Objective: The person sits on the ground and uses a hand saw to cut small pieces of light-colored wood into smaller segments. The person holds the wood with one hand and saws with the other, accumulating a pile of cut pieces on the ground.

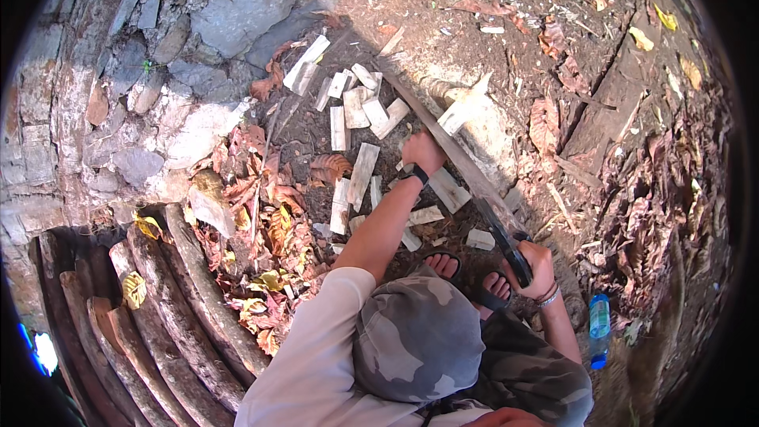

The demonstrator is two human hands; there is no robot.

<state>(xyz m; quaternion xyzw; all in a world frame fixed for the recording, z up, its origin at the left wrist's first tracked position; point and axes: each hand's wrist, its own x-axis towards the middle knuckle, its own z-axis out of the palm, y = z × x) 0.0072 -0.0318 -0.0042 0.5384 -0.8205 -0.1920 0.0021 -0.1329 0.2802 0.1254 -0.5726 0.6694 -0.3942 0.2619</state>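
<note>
Machete gripped over a scatter of split wood

Camouflage cap (417,340) and pale shirt fill the lower centre of the frame, seen from above. Just right of the cap, the right hand (538,265) is closed in a fist around the dark handle of a long machete (466,170), whose blade runs diagonally up and to the left toward the frame's centre top. A bracelet sits on that wrist. Below the blade, two sandalled feet (466,273) show on the dirt. The left hand (423,150), with a dark watch on its wrist, reaches up to the centre of the frame; its fingers are curled and it lies against the blade's edge, but whether it grips a piece of wood there I cannot tell.

Pale split wood pieces (356,122) lie scattered on the ground around and beyond the left hand, most of them left of the blade. A blue-capped bottle (599,328) stands at lower right. Dry leaves (261,213) pile left of centre, logs (174,308) are stacked at lower left, and a stone wall (158,47) curves across the upper left.
</note>
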